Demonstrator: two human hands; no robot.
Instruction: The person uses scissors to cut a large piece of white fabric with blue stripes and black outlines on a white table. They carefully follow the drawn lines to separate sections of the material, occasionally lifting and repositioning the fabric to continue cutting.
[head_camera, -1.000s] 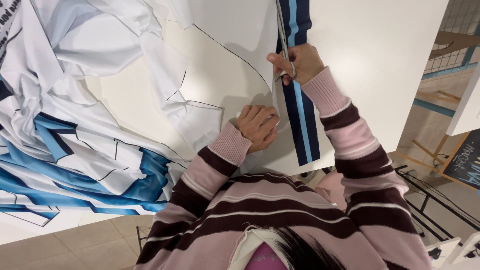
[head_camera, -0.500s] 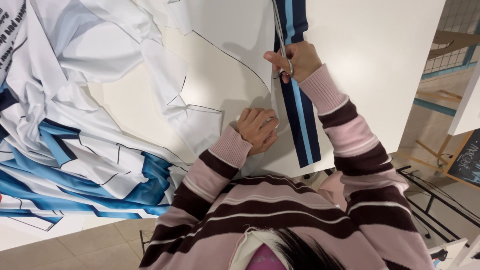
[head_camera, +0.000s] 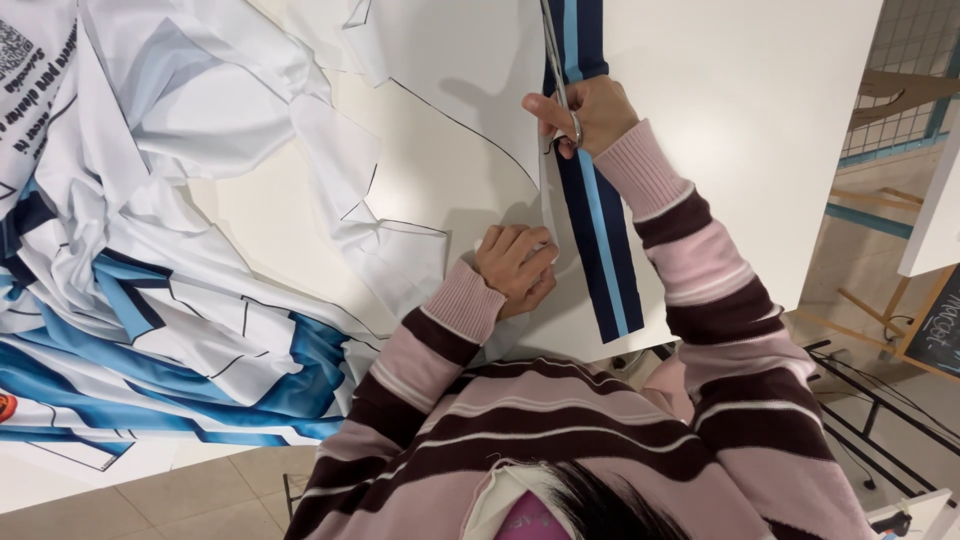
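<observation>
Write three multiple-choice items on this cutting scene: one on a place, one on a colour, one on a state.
1. Where does the left hand rest?
A. On the white fabric
B. On the floor
C. On the scissors

2. What colours is the strip beside the cut?
A. Red and yellow
B. Navy with a light blue stripe
C. Green

3. What does the right hand do?
A. Hangs empty
B. Grips scissors
C. Lies flat

Answers: 1 A, knuckles press the cloth on the table; 2 B, dark band, pale blue centre; 3 B, fingers are through the handles.
</observation>
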